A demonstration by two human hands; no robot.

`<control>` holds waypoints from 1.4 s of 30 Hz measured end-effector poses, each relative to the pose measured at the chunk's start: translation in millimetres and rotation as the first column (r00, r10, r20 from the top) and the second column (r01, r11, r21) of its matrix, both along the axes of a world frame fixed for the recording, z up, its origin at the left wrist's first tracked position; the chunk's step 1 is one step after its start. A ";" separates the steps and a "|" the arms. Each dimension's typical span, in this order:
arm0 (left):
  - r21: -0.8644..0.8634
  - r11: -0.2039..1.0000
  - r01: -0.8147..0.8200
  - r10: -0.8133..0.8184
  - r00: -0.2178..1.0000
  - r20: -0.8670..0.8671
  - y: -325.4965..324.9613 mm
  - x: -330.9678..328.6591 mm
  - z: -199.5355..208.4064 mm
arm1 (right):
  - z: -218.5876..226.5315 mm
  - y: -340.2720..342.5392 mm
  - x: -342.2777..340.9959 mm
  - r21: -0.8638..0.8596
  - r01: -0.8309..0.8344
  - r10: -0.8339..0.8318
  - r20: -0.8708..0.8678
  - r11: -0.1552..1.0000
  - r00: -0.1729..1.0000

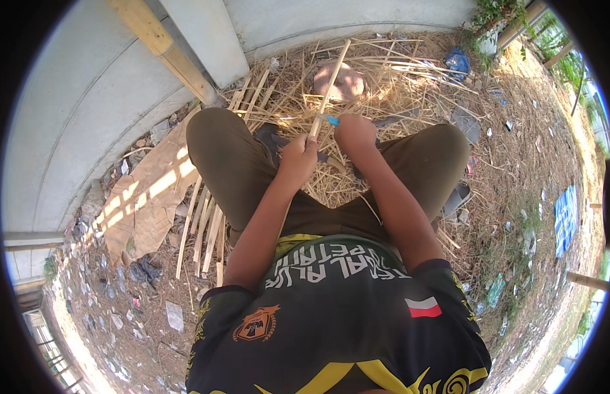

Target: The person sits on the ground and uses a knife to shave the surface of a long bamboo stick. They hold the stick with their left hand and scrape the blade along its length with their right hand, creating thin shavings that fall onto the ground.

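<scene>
My left hand [299, 157] is closed around the lower part of a long, pale bamboo strip [334, 80]. The strip slants up and away from me, its far end passing over a round stone-like block [339, 81]. Close on the right, my right hand [355, 136] is a fist around a small blue-handled knife [333, 121]. Its tip meets the strip just above my left hand; most of the handle is hidden in my fingers. Both hands are between my bent knees, above a heap of shavings [334, 190].
More strips [210, 230] lie beside my left thigh, next to flattened brown cardboard [144, 203]. Loose thin strips [403, 64] spread across the far ground. A pale wall [75, 125] and a leaning bamboo pole [164, 46] stand left. A blue bag [456, 62] and scattered litter lie right.
</scene>
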State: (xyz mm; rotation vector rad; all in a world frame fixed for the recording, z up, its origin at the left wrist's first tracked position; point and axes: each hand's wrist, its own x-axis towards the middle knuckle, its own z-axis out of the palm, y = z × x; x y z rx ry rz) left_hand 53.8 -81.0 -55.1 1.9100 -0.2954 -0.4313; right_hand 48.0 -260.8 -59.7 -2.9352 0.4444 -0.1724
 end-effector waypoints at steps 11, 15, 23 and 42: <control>-0.159 0.987 -0.027 -0.018 0.962 -0.273 8.2 4.0 6.6 | -12.0 24.0 9.8 -0.108 -0.054 0.071 0.165 0.993 0.984; -0.350 0.933 -0.083 -0.111 0.858 -0.501 7.6 5.1 11.3 | -20.0 19.4 15.2 -0.069 -0.012 0.024 0.177 0.998 0.984; -0.446 0.895 -0.014 -0.279 0.763 -0.583 1.7 -20.8 21.0 | -15.1 -32.2 31.4 0.083 0.353 -0.359 0.077 0.932 0.930; -0.341 0.937 -0.080 -0.116 0.849 -0.516 10.6 -1.1 14.6 | -22.9 22.6 6.9 0.034 -0.070 0.061 0.212 0.997 0.975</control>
